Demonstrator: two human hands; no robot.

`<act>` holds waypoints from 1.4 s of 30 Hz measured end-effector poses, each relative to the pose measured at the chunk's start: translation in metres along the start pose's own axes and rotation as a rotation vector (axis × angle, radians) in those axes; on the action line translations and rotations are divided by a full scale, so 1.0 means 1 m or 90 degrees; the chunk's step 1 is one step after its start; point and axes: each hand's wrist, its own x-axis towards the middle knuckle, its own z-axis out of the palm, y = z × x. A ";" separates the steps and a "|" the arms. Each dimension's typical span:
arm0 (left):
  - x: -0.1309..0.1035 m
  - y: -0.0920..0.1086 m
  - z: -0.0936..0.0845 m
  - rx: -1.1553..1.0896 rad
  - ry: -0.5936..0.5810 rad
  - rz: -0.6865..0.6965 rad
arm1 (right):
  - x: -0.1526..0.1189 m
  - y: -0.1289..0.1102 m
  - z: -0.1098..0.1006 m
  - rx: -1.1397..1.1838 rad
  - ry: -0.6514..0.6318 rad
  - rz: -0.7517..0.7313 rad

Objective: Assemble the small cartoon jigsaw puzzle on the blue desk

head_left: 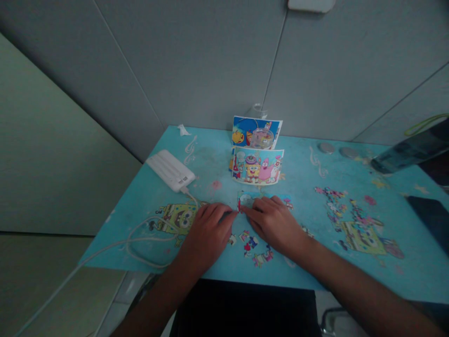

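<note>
Red shows by the bent fingers of the left hand (210, 229) and right hand (275, 222); I can't quite tell if they pinch anything. Just past them, the flat blue part-made puzzle (246, 198) runs left to right, the right hand nearer.

Bare forearms, dark clothing (245, 311)

The left hand (210, 229) and right hand (275, 224) were bare, as were the wrists and the visible forearms. Over the lap lay what looked like plain black cloth, too dark to show seams or folds clearly.
</note>
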 end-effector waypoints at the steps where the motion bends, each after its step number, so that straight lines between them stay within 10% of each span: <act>1: 0.000 0.000 0.000 0.000 0.002 -0.001 | 0.000 -0.001 0.000 -0.021 0.002 -0.010; 42: 0.000 0.002 -0.004 -0.019 -0.005 -0.001 | -0.013 0.012 -0.011 0.052 0.071 -0.011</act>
